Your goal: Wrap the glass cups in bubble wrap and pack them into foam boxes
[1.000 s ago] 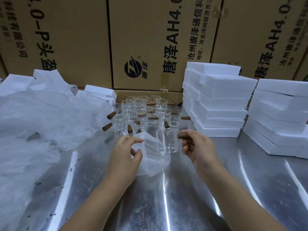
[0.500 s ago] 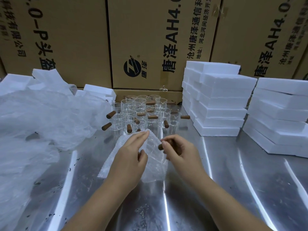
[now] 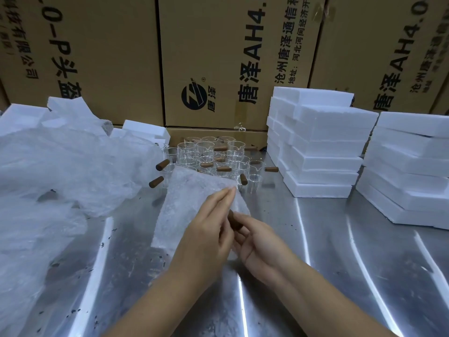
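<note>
Bubble wrap sheet (image 3: 192, 203): lying on the steel table (image 3: 315, 263), far corner being lifted over the cup.
Left hand (image 3: 209, 237): pinching that corner between narrowed fingers.
Right hand (image 3: 257, 242): closing around the brown handle (image 3: 232, 218); the glass cup is probably hidden beneath.
Technique: rolling snugly, keeping the handle covered.
Foam boxes (image 3: 315, 147): stacked nearby, right.
</note>
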